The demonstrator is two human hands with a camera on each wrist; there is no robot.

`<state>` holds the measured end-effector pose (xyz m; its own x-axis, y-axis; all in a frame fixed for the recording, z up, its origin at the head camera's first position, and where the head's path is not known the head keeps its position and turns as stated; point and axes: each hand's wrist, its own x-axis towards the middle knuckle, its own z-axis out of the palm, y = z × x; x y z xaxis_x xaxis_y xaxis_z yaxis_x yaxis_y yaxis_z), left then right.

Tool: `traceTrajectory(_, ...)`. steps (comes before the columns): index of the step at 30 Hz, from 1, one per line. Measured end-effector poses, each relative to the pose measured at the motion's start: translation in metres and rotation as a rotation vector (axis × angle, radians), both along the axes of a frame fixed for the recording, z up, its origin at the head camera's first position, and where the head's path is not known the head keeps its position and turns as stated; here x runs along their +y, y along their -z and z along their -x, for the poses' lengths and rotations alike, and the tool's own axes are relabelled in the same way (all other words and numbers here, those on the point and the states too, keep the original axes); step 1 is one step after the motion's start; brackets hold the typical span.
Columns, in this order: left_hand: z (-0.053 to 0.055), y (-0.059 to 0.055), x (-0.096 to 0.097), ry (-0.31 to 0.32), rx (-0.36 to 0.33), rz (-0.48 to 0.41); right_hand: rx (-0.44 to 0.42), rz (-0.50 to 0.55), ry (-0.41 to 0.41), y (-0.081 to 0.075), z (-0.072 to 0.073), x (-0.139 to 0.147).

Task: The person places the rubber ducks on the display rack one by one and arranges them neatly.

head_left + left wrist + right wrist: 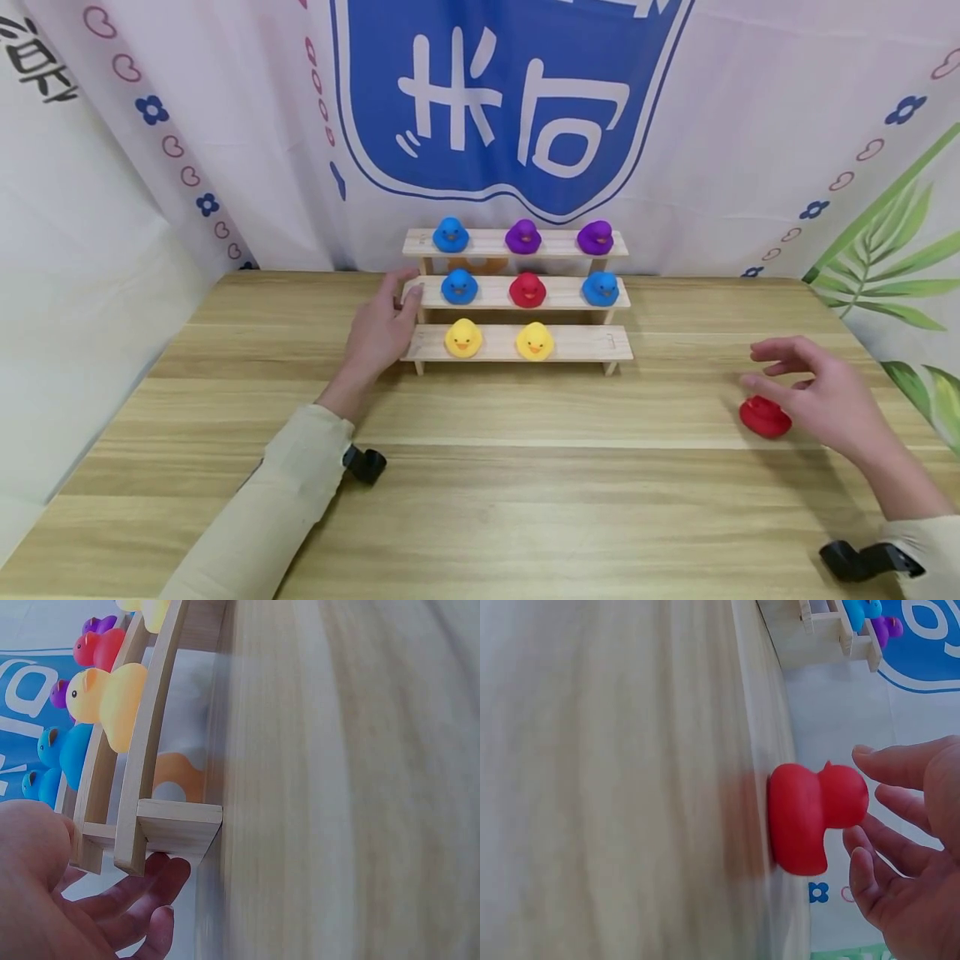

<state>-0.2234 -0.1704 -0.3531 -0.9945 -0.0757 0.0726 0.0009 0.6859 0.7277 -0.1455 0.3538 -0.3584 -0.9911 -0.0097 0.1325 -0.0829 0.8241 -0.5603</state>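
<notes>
A three-tier wooden display stand (pixel 577 343) holds rubber ducks. At its left end is my left hand (pixel 381 329), thumb on the end of the middle board and the other fingers curled around behind it; the left wrist view shows these fingers (pixel 171 879) close to the stand's side. A red rubber duck (pixel 765 418) sits on the table at the right. My right hand (pixel 828 400) hovers just over it with thumb and fingers spread apart. In the right wrist view the duck (pixel 799 817) lies between the table and these parted fingers, not gripped.
Blue (pixel 451 236) and purple ducks (pixel 522 237) stand on the top tier. The middle tier has a red duck (pixel 527 290) between two blue ones; two yellow ducks (pixel 462 338) are on the bottom tier. A printed cloth (pixel 262 167) hangs behind the wooden table (pixel 525 500).
</notes>
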Motion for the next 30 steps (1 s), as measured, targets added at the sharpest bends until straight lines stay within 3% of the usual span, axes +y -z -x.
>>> traceTrajectory(9, 0.000, -0.002, 0.000, 0.003, 0.002, -0.003, -0.034, -0.013, -0.006, 0.004, -0.006, 0.007)
traceTrajectory(22, 0.000, 0.001, -0.001, 0.002, 0.013, 0.008, -0.098, -0.032, -0.099, 0.011, -0.010, 0.010)
traceTrajectory(30, 0.000, 0.001, -0.001, 0.004, 0.017, -0.003, -0.150, -0.053, -0.069, 0.009, -0.010, 0.008)
